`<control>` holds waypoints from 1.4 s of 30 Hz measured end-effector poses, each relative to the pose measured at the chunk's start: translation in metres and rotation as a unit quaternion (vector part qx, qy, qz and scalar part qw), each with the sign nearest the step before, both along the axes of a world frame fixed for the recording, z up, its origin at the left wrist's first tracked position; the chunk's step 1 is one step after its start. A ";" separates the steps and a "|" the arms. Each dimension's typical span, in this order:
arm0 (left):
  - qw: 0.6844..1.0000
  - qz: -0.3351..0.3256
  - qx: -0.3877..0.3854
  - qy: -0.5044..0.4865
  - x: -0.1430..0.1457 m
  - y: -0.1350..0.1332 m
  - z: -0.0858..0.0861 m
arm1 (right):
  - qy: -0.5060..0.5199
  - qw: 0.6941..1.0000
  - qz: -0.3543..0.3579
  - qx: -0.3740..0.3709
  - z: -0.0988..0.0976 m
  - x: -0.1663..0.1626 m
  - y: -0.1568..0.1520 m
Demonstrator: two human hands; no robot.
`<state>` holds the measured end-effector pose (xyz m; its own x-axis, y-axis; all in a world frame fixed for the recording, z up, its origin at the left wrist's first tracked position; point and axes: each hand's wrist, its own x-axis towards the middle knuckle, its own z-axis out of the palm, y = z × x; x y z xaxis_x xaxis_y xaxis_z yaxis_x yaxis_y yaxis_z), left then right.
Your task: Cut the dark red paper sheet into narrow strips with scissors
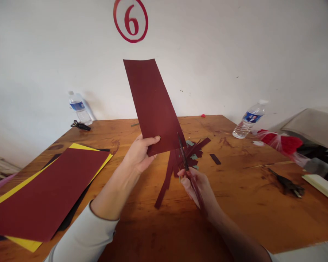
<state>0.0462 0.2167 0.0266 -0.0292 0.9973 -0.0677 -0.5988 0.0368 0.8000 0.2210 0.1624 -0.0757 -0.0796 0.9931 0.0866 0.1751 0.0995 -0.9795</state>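
Note:
My left hand (143, 151) grips a dark red sheet of paper (153, 102) by its lower left corner, thumb on the front, and the sheet stands upright above the table. My right hand (198, 182) is closed on a pair of scissors (183, 156), whose dark blades point up at the sheet's lower right edge. A narrow dark red strip (195, 191) hangs down over the right hand. The scissors' handles are mostly hidden by the fingers. Behind the right hand, dark red offcuts (168, 178) and small green scraps lie in a heap.
Stacked red, yellow and black sheets (41, 185) cover the table's left side. Water bottles stand at the back left (80, 109) and right (248, 120). A black tool (288, 183) lies at right, near a red bundle in plastic (281, 143). A wall rises behind the wooden table (235, 203).

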 end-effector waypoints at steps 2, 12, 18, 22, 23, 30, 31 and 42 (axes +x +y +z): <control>1.000 0.000 0.000 0.001 0.000 0.000 0.000 | -0.009 1.000 -0.005 0.000 0.000 0.000 0.001; 1.000 -0.001 -0.003 -0.004 0.000 -0.001 0.001 | -0.004 1.000 -0.007 0.008 -0.004 0.000 0.001; 1.000 0.002 -0.005 0.001 0.001 -0.002 0.002 | 0.009 1.000 0.002 -0.005 -0.008 0.000 0.002; 1.000 0.002 -0.002 0.005 0.001 -0.002 0.003 | 0.035 0.999 0.006 -0.004 -0.010 0.000 0.003; 1.000 0.001 -0.001 0.005 0.001 -0.001 0.002 | 0.039 0.999 0.011 -0.004 -0.009 0.000 0.003; 1.000 0.006 0.000 -0.006 0.001 0.000 -0.001 | 0.041 0.999 0.030 -0.012 -0.006 0.000 0.002; 1.000 0.007 0.000 -0.007 0.001 0.001 -0.001 | 0.037 0.999 0.028 -0.011 -0.006 0.000 0.002; 1.000 0.021 -0.003 0.007 0.001 0.000 -0.002 | 0.037 0.998 0.040 -0.015 0.002 -0.001 0.000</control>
